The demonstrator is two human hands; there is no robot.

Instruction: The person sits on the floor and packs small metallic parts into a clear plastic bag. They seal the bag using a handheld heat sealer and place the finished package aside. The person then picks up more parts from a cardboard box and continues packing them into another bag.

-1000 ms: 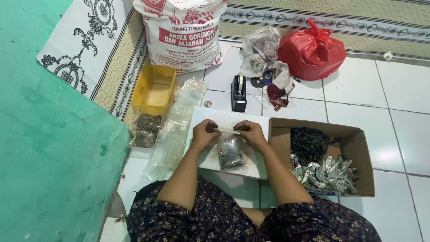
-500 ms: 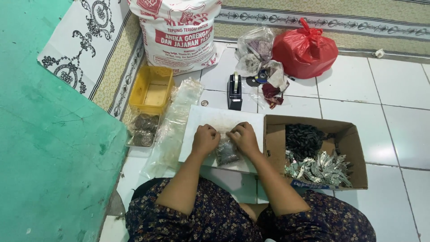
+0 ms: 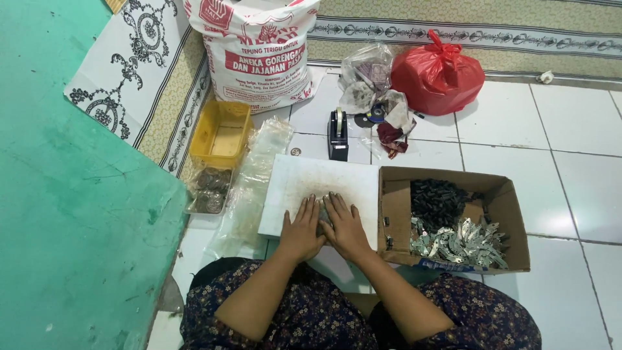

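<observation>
Centre of frame, on white board (image 3: 304,185) lying on tiled floor: left hand (image 3: 302,230) and right hand (image 3: 345,227) flat, palms down, side by side, fingers extended toward upper frame. Small clear bag (image 3: 321,210) pinned beneath, only sliver visible in gap between hands; long axis cannot tell. Neither hand grips; both press. Bag equally near both. Cardboard box (image 3: 392,207) of metal parts just right of right hand.

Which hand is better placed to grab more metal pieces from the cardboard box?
Right, probably. The right hand lies on the white board beside the cardboard box; the left hand sits farther away.
</observation>
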